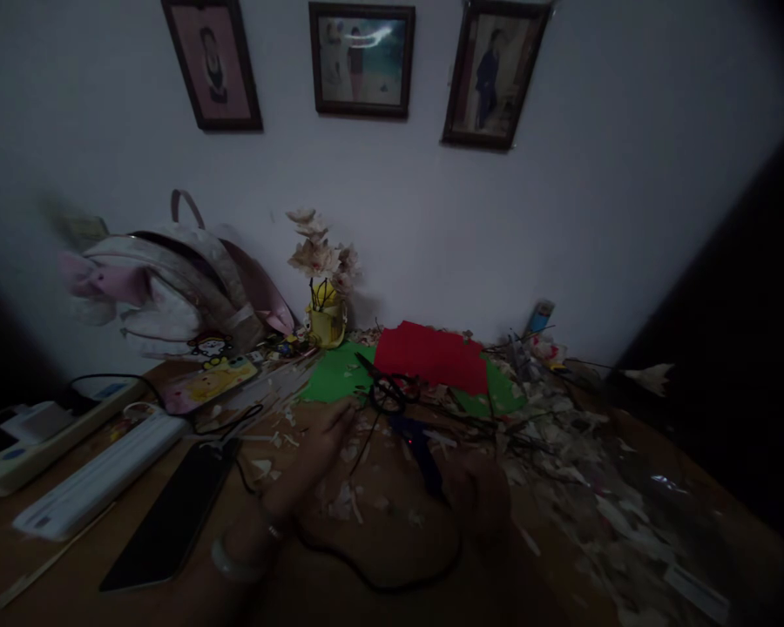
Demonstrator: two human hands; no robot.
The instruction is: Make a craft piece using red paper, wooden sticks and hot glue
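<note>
My left hand (320,444) lies on the wooden desk (379,557) with its fingers stretched toward black-handled scissors (387,394), not quite touching them, and it holds nothing. The scissors rest on the edge of a green paper sheet (336,374), just below a ragged red paper sheet (431,357). My right hand (476,492) is dim and blurred, next to the end of a dark blue tool (422,453) with a small red light, possibly a glue gun. A black cord (379,579) curves across the desk below it.
Paper scraps spread across the desk's right side. At the left lie a power strip (39,444), a long white box (98,475) and a black phone (170,514). A backpack (170,287) and a yellow vase of paper flowers (327,318) stand against the wall.
</note>
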